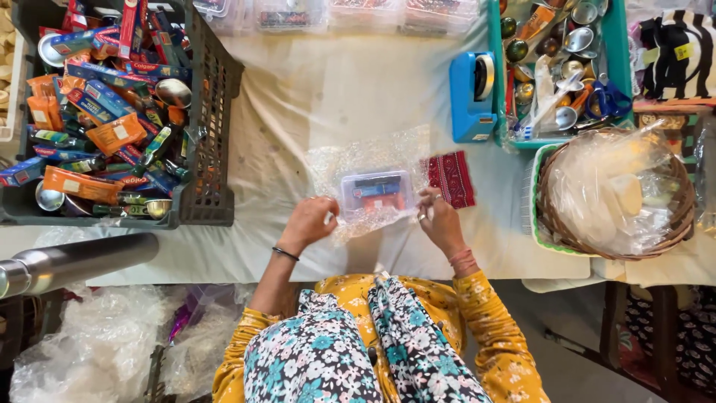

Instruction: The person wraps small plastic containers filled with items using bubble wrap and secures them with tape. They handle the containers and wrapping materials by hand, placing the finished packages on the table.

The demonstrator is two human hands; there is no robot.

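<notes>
Gripping bubble wrap [369,160] edges, left hand [307,222] and right hand [440,220] half-veil a clear box [377,192]

Beside the clear box [377,192], both hands' fingers tuck under bubble wrap [365,160], hidden. Beyond it, the dark crate [212,112] and teal tray [623,75] run off the top edge.

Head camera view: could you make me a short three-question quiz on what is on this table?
1. True or false: both hands touch the bubble wrap under the clear plastic box.
2. What lies just right of the box? A) red patterned cloth B) a spoon C) a cup
3. What colour is the tape dispenser?

Key: 1 true; 2 A; 3 blue.
</notes>
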